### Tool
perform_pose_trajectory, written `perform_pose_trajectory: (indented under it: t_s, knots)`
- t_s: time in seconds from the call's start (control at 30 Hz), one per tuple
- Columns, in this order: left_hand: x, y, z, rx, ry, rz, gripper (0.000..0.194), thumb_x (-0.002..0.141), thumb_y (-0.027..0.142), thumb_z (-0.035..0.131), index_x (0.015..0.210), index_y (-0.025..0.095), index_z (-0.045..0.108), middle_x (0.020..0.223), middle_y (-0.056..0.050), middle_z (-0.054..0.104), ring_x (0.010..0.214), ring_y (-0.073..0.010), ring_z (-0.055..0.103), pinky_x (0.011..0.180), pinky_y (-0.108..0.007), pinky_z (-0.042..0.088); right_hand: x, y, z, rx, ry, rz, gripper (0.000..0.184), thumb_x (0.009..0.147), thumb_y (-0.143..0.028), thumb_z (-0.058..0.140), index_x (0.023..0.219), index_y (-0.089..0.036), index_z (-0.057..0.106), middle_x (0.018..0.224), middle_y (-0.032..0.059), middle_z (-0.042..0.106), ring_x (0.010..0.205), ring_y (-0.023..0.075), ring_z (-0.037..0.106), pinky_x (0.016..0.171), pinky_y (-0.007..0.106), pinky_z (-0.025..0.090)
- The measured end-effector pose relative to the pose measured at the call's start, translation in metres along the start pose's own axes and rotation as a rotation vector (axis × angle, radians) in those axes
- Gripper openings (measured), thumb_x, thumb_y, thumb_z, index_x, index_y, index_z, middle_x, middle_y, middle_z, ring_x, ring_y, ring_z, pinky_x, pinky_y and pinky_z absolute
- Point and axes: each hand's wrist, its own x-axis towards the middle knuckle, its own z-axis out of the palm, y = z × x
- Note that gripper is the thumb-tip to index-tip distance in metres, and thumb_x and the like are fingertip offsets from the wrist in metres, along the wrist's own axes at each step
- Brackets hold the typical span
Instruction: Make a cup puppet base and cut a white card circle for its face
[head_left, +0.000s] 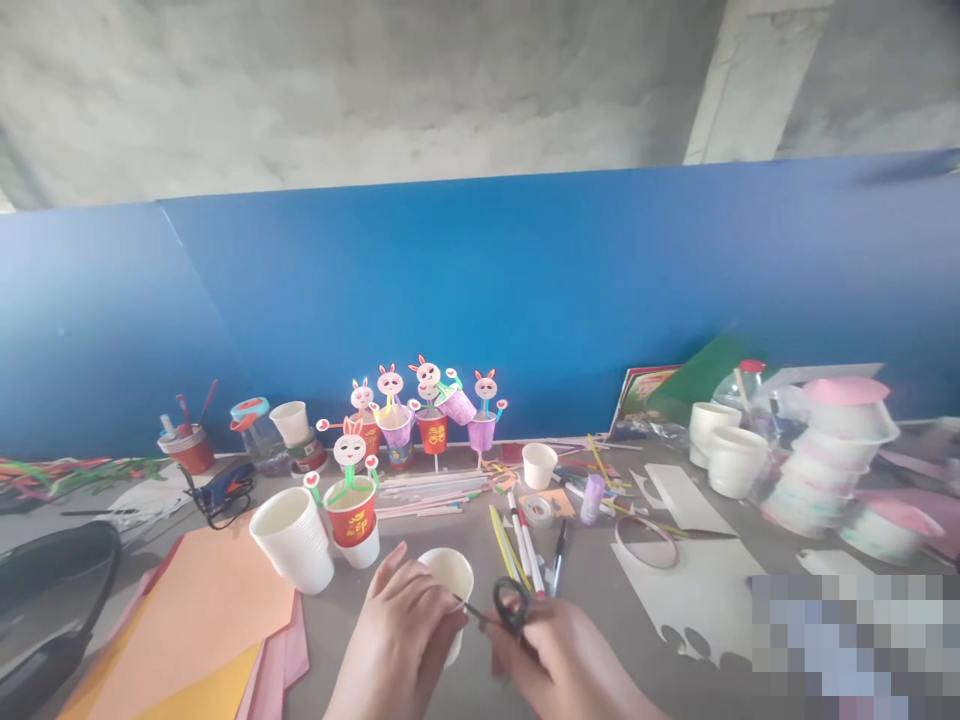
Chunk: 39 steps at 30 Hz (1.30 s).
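Observation:
My left hand [409, 625] is closed around a white paper cup [450, 570], whose open top faces up and towards me. In my right hand [559, 650] is a pair of scissors with black handles [511, 603]. Their pointed end reaches left to the cup's side, close to my left fingertips. Whether the blade has gone through the paper I cannot tell. Just behind my left hand stands a red cup [352, 522] with a bunny face [349, 450] on it, set on a white cup. A stack of white paper cups [292, 540] leans beside it.
Several decorated bunny cups [433, 432] stand by the blue partition [480, 290]. Markers [529, 545], a tape roll [538, 511] and a glue stick [592, 500] lie ahead. Coloured paper [217, 590] is at left; cut white paper [694, 590] and stacked foam-like cups [825, 460] are at right.

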Motion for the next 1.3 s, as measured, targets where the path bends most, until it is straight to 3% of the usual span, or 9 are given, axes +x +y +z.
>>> perform_pose_trajectory:
  t_s: [0.1, 0.2, 0.4, 0.5, 0.63, 0.73, 0.8, 0.9, 1.3]
  knots:
    - [-0.001, 0.002, 0.002, 0.043, 0.054, 0.062, 0.018, 0.095, 0.012, 0.047, 0.083, 0.022, 0.055, 0.075, 0.003, 0.066, 0.076, -0.0172, 0.065, 0.104, -0.056, 0.038, 0.001, -0.003, -0.001, 0.606, -0.151, 0.278, 0.04, 0.094, -0.048, 0.045, 0.077, -0.016, 0.06, 0.063, 0.0022, 0.068, 0.035, 0.0068, 0.049, 0.036, 0.018, 0.029]
    - [-0.001, 0.002, 0.002, 0.065, 0.097, 0.098, 0.015, 0.094, 0.01, 0.05, 0.086, 0.021, 0.055, 0.078, 0.003, 0.066, 0.079, -0.0162, 0.064, 0.108, -0.054, 0.032, 0.005, 0.003, 0.005, 1.013, -0.199, 0.409, 0.041, 0.084, -0.053, 0.057, 0.088, -0.013, 0.061, 0.072, 0.0057, 0.072, 0.032, 0.0046, 0.045, 0.031, 0.017, 0.024]
    - [-0.001, 0.002, 0.0, 0.049, 0.109, 0.108, 0.013, 0.093, 0.01, 0.052, 0.09, 0.022, 0.056, 0.082, 0.002, 0.068, 0.084, -0.0162, 0.064, 0.112, -0.054, 0.029, 0.007, 0.007, 0.012, 1.253, -0.272, 0.49, 0.043, 0.072, -0.054, 0.064, 0.084, -0.013, 0.062, 0.063, 0.0025, 0.069, 0.028, 0.0019, 0.034, 0.032, 0.017, 0.026]
    - [-0.003, 0.002, 0.002, -0.029, 0.084, 0.05, 0.016, 0.094, 0.012, 0.05, 0.084, 0.022, 0.055, 0.077, 0.002, 0.066, 0.078, -0.0157, 0.065, 0.107, -0.054, 0.038, 0.002, -0.005, 0.002, 1.008, -0.212, 0.421, 0.04, 0.083, -0.055, 0.054, 0.085, -0.016, 0.057, 0.069, 0.0053, 0.071, 0.032, 0.0045, 0.042, 0.034, 0.018, 0.022]
    - [-0.005, 0.003, 0.003, -0.161, 0.038, -0.059, 0.019, 0.096, 0.019, 0.05, 0.08, 0.023, 0.057, 0.076, 0.002, 0.065, 0.075, -0.0151, 0.066, 0.106, -0.053, 0.042, -0.006, -0.01, -0.007, 0.184, -0.038, 0.092, 0.031, 0.096, -0.032, 0.04, 0.073, -0.018, 0.056, 0.065, 0.0027, 0.068, 0.045, 0.0108, 0.055, 0.045, 0.022, 0.031]
    - [-0.003, 0.004, 0.001, -0.198, 0.002, -0.135, 0.022, 0.096, 0.024, 0.051, 0.075, 0.023, 0.059, 0.074, 0.003, 0.065, 0.075, -0.0149, 0.066, 0.102, -0.044, 0.047, -0.009, 0.001, -0.004, -0.459, 0.094, -0.277, 0.012, 0.08, -0.01, 0.053, 0.079, -0.019, 0.06, 0.064, -0.0003, 0.067, 0.051, 0.0153, 0.061, 0.046, 0.027, 0.027]
    - [0.0, 0.005, -0.001, -0.19, -0.016, -0.193, 0.027, 0.095, 0.027, 0.052, 0.069, 0.023, 0.059, 0.068, 0.003, 0.062, 0.068, -0.0151, 0.065, 0.083, -0.032, 0.056, -0.008, 0.011, -0.002, -0.692, 0.176, -0.454, 0.027, 0.07, -0.006, 0.059, 0.094, -0.018, 0.062, 0.067, -0.002, 0.067, 0.05, 0.016, 0.06, 0.045, 0.03, 0.026]
    - [0.002, 0.006, -0.004, -0.197, -0.008, -0.27, 0.028, 0.093, 0.033, 0.054, 0.068, 0.023, 0.06, 0.065, 0.002, 0.061, 0.064, -0.0161, 0.064, 0.057, -0.022, 0.052, -0.005, 0.018, -0.002, -0.831, 0.243, -0.601, 0.042, 0.069, -0.009, 0.063, 0.111, -0.012, 0.059, 0.072, -0.0015, 0.067, 0.053, 0.0171, 0.06, 0.046, 0.032, 0.031]
    - [0.002, 0.008, -0.006, -0.22, -0.032, -0.335, 0.037, 0.093, 0.044, 0.051, 0.064, 0.022, 0.055, 0.061, 0.003, 0.058, 0.058, -0.0144, 0.056, 0.052, -0.02, 0.043, 0.008, 0.01, -0.023, -0.917, 0.289, -0.789, 0.024, 0.087, -0.008, 0.051, 0.107, -0.01, 0.064, 0.068, 0.0012, 0.066, 0.054, 0.0162, 0.056, 0.047, 0.033, 0.03]
